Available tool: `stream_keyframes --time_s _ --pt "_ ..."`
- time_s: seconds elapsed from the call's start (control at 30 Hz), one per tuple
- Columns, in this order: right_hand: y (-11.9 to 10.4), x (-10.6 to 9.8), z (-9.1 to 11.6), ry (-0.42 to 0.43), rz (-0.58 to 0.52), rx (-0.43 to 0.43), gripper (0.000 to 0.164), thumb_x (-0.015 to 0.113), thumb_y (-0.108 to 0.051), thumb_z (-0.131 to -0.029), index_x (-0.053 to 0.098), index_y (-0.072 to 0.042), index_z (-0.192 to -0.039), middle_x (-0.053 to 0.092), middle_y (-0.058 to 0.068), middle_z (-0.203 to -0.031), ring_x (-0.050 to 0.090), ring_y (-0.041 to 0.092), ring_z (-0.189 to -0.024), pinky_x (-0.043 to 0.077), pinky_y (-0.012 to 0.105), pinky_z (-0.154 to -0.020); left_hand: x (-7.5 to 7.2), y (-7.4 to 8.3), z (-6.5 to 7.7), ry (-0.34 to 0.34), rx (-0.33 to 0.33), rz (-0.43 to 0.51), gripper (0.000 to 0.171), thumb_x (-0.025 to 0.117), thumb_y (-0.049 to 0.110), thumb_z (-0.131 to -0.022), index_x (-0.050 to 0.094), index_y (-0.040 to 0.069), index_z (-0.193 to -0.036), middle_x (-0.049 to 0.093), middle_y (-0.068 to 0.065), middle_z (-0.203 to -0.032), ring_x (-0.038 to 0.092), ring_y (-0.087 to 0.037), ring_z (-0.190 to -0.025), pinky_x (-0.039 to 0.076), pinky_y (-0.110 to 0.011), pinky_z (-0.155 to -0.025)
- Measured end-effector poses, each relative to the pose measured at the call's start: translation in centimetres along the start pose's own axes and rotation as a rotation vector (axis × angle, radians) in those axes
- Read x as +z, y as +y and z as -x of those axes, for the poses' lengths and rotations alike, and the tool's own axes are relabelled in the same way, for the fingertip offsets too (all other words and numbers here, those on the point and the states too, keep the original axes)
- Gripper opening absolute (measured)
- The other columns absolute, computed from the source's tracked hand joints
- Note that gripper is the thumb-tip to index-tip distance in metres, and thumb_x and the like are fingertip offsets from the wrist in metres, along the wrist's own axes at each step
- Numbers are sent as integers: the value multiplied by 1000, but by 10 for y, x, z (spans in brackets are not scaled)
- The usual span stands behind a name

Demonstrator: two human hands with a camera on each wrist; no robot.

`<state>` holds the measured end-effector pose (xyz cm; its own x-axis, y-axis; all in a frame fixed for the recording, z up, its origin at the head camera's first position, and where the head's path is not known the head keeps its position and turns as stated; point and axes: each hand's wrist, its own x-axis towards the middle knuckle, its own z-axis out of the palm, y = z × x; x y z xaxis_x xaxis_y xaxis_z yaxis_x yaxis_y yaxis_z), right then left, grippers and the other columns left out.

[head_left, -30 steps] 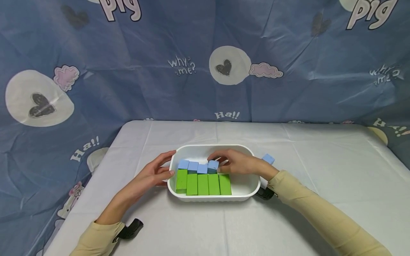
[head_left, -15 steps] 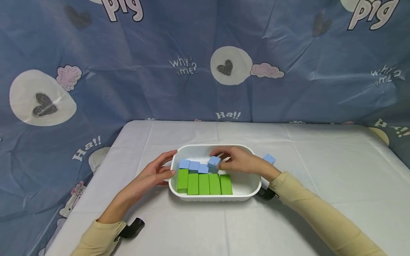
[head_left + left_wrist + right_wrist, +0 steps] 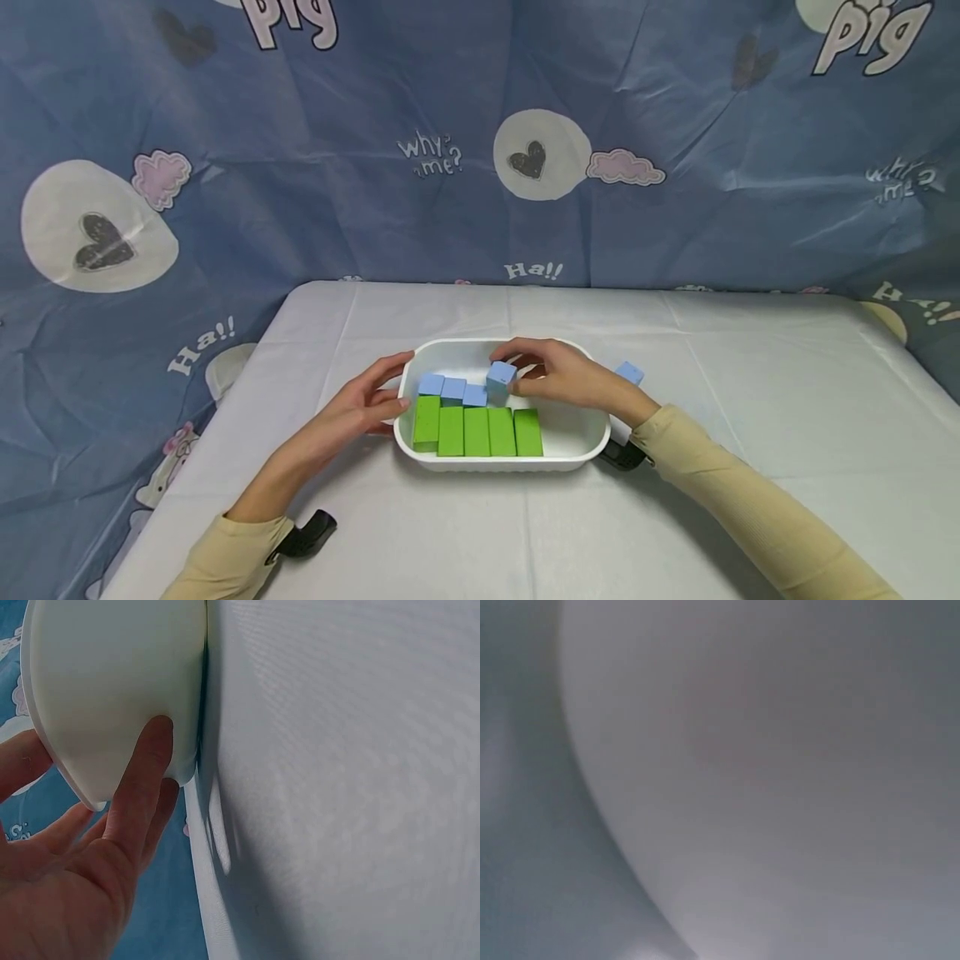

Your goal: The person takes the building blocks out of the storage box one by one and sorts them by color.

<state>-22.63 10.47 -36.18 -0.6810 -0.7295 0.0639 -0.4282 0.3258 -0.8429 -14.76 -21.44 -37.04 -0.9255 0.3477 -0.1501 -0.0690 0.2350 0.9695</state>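
Note:
A white oval-ended tub (image 3: 555, 464) stands on the table, holding several green blocks (image 3: 476, 432) side by side along its near wall. Behind them three small blue blocks (image 3: 453, 389) form a row at the left. My right hand (image 3: 562, 375) reaches over the tub and pinches another blue block (image 3: 500, 377) between thumb and fingers, right of that row and tilted. At the tub's left end, my left hand (image 3: 360, 404) rests with spread, mostly straight fingers against rim and outer wall; the left wrist view shows its fingers (image 3: 142, 780) on the wall.
One more blue block (image 3: 630, 372) lies outside the tub, partly hidden behind the right wrist. A white cloth (image 3: 465, 533) covers the table, and a printed blue curtain (image 3: 360, 208) hangs behind it. Only a blurred pale curved surface (image 3: 765, 787) fills the right wrist view.
The pinched blue block has risen and moved slightly away from the green blocks, separating from the blue row. My left hand keeps its place on the tub.

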Motion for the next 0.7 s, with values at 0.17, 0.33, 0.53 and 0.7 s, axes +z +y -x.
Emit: stream_keyframes --time_s 0.17,0.33,0.53,0.7 --pt "0 1 0 -1 -24 -10 42 68 -5 -91 58 -6 -132 57 5 -131 59 23 -114 49 36 -92 0 -1 -1 -4 -1 2 63 59 15 -99 30 24 -154 31 -4 -156 53 -30 -124 52 -43 -84" --pt "-1 2 1 0 -47 -45 42 67 -3 -91 58 -4 -132 57 7 -133 59 23 -113 49 37 -93 0 -3 -1 -5 -2 -1 63 60 16 -99 30 24 -154 32 -4 -155 54 -30 -123 52 -42 -84" --pt "0 1 3 15 -69 -112 41 66 -3 -91 58 -3 -132 58 8 -131 60 21 -112 49 33 -92 -1 -2 0 -9 8 1 63 60 16 -99 30 24 -154 32 -4 -155 54 -30 -123 52 -43 -84" --pt "-5 0 5 33 -56 -153 41 67 -5 -91 58 -3 -131 60 6 -129 60 20 -112 50 33 -92 -1 -1 0 -11 15 3 64 60 16 -98 30 24 -154 32 -4 -156 53 -30 -124 52 -43 -84"
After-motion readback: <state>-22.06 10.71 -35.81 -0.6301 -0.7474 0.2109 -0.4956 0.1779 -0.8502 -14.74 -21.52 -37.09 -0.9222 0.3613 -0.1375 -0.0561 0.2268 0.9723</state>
